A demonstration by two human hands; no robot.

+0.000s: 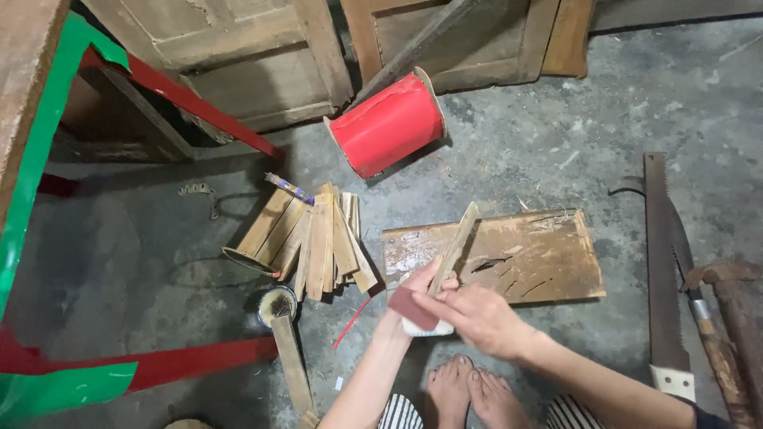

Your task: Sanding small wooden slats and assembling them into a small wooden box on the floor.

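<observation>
My left hand [415, 287] holds a small reddish-brown sanding pad [413, 308] with a white underside, low in the middle of the view. My right hand [477, 318] grips the lower end of a thin flat wooden strip [455, 245] that rises tilted up and to the right. The pad presses against the strip's lower part. Both hands hover above the near edge of a worn brown board [540, 256] lying on the concrete floor. My bare feet [469, 393] show just below the hands.
A pile of several similar wooden strips [318, 238] lies left of the board. A red roll [387, 125] lies behind. A brush [278, 304] and a wooden stick sit lower left. Saws [661, 270] lie at right. Red and green tape strips run along the left.
</observation>
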